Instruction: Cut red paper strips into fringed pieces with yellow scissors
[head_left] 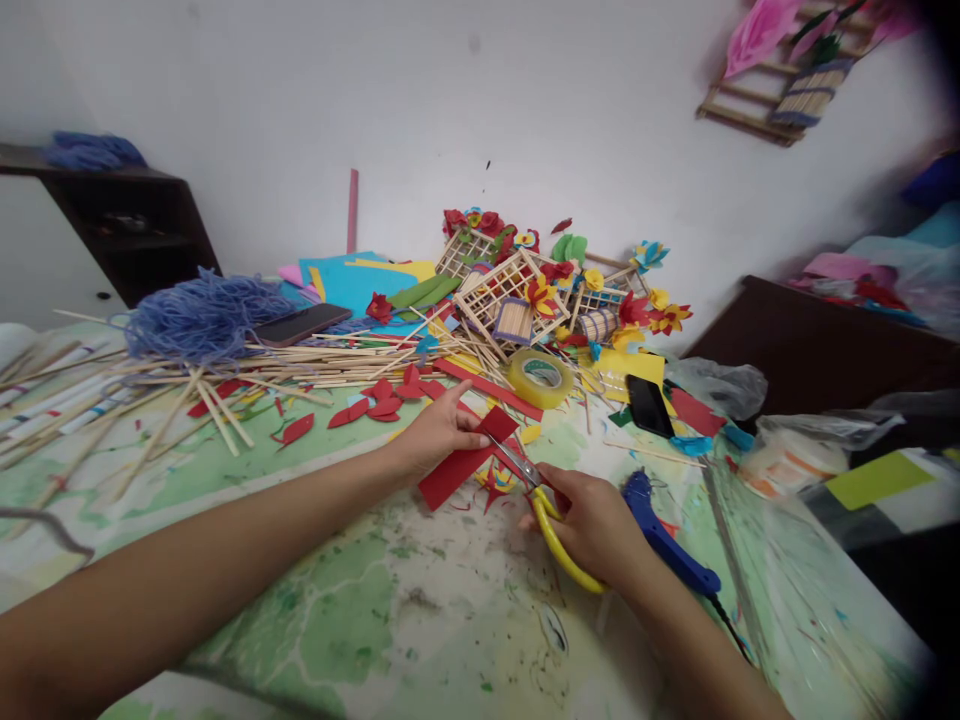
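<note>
My left hand (442, 432) pinches a small piece of red paper (499, 424) between thumb and fingers. My right hand (585, 515) is closed round the yellow handles of a pair of scissors (559, 545). The scissor blades reach up and left to the red paper by my left thumb; whether they are cutting into it I cannot tell. Below the hands a wider red paper strip (450, 478) lies on the table. Red, yellow and blue paper scraps (493, 485) lie beneath the blades. Several red paper petals (384, 398) are spread left of my left hand.
A roll of clear tape (540, 377) lies just beyond my hands. A blue glue gun (667, 540) rests right of my right hand, near a black phone (649, 406). Wooden sticks (337, 366) and purple yarn (210, 315) cover the left. Stick frames with paper flowers (517, 300) stand behind.
</note>
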